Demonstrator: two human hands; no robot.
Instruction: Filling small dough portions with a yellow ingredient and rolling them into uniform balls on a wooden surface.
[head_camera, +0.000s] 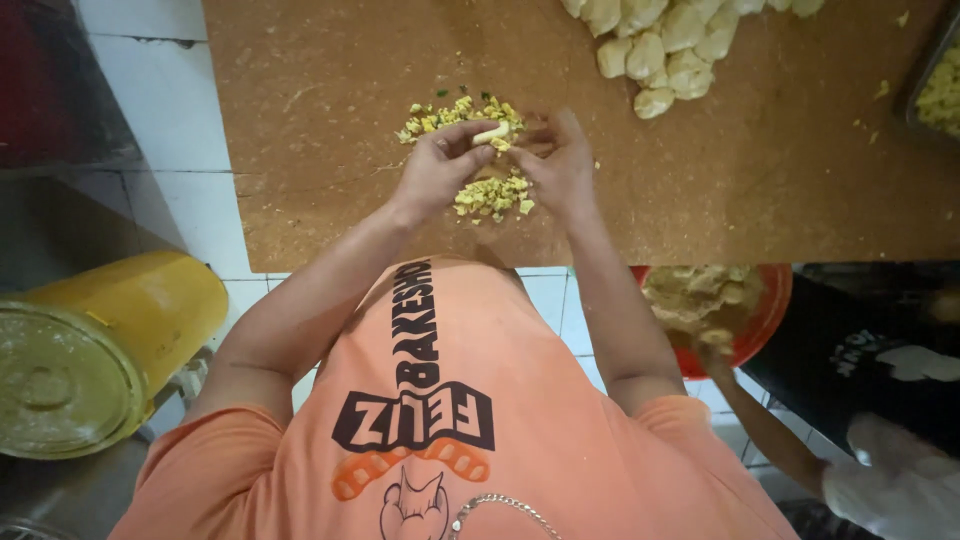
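Both hands mid-fold: left hand (437, 165) grip and right hand (562, 165) grip pinched together on dough piece (491, 132), yellow filling (490, 195) just below on counter (300, 120). Looks like sealing step; next needs a firm edge pinch.

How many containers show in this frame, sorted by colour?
Yellow plastic bucket lying on its side: 1
Red round bowl holding pale dough: 1
Grey metal tray of yellow crumbs at the board's right edge: 1
Total: 3
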